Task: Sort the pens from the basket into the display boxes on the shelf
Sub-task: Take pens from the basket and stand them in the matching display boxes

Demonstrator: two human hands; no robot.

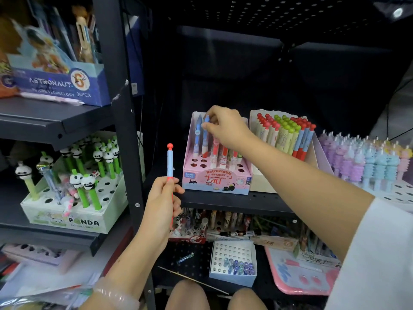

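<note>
left hand (164, 198): our grip curls round red-blue pen (170, 162), held upright left of pink box (215, 173) | right hand (225, 127): our grip pinches top of blue pen (205, 135) standing in pink box's back row | pink box on shelf (223, 201), beside box of red and green pens (288, 135)

A person's left hand (162, 199) rises from the seven o'clock corner, forearm bare and a pale bracelet at the wrist, fingers curled around a pen held upright. The right hand (225, 128) stretches from four o'clock toward eleven, arm extended from a white sleeve, fingertips pinching the top of a blue pen.
</note>
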